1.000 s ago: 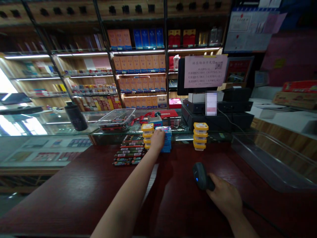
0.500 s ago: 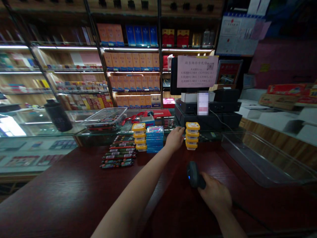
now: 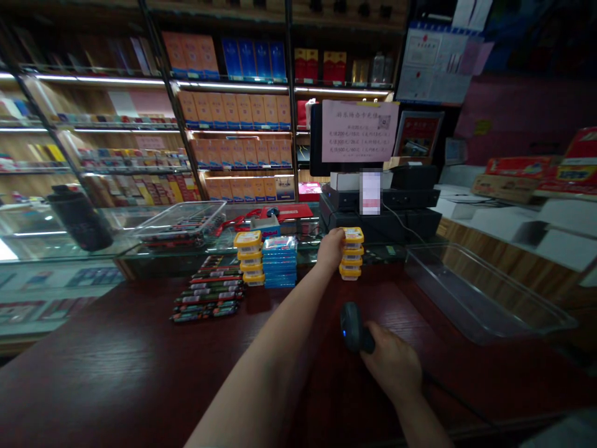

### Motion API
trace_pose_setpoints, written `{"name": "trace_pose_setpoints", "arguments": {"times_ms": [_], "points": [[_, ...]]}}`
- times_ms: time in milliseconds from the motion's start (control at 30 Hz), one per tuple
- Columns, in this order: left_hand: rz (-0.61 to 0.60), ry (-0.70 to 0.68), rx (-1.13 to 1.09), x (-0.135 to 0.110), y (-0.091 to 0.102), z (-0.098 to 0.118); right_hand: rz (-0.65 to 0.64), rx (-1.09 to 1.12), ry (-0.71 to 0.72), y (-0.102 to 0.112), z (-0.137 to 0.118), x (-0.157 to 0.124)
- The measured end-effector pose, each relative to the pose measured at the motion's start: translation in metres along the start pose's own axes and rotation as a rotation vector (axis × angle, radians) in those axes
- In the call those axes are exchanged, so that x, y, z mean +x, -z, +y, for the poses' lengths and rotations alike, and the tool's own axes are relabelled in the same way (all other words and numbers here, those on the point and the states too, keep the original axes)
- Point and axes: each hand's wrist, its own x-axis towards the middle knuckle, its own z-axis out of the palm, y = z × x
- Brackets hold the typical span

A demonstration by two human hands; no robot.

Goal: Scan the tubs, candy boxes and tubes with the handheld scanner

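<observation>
My left hand [image 3: 331, 250] reaches forward to a stack of small clear tubs with yellow lids [image 3: 351, 254]. Its fingers close on the left side of the top tub, and the fingertips are partly hidden. In my right hand [image 3: 394, 362] is a dark barcode scanner [image 3: 352, 328] with a blue light, held by its handle above the counter. Left of my left hand stand a pile of flat blue packs [image 3: 280, 262] and a second stack of yellow-lidded tubs [image 3: 250, 258]. Beside them lie rows of dark, slim wrapped sticks [image 3: 209, 291].
A clear plastic bin [image 3: 485, 298] sits at the right of the brown counter [image 3: 140, 373]. Another clear bin [image 3: 181, 224] with sticks lies on the glass case, near a dark bottle [image 3: 79, 218]. The monitor [image 3: 316, 140] bears a paper sign. Boxed goods fill the back shelves.
My left hand has moved from beside the right tub stack onto its top tub, fingers drawing together. The scanner stays in my right hand. The view has shifted slightly right.
</observation>
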Motion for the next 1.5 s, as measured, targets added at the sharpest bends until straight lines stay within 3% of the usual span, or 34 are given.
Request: {"name": "trace_pose_setpoints", "arguments": {"times_ms": [133,233,467,600,867,1200,1500], "points": [[0.065,-0.075,-0.001,-0.016,0.015,-0.002,-0.003,0.002,0.019,-0.001,0.001,0.000],[0.136,-0.067,-0.037,-0.044,0.032,-0.009,-0.019,0.001,0.018,-0.001,0.001,0.000],[0.217,0.149,-0.193,-0.148,0.057,-0.040,-0.016,-0.014,0.018,0.004,-0.001,-0.004],[0.280,0.262,-0.254,-0.185,0.056,-0.054,-0.002,-0.002,0.036,0.002,-0.002,-0.007],[0.303,0.390,-0.214,-0.195,0.044,-0.063,-0.038,0.133,0.063,0.012,0.001,-0.013],[0.300,0.388,-0.116,-0.197,0.042,-0.062,-0.099,0.744,0.082,0.020,-0.012,-0.023],[0.301,0.361,-0.081,-0.196,0.043,-0.059,-0.124,0.762,0.130,0.025,-0.016,-0.031]]}}
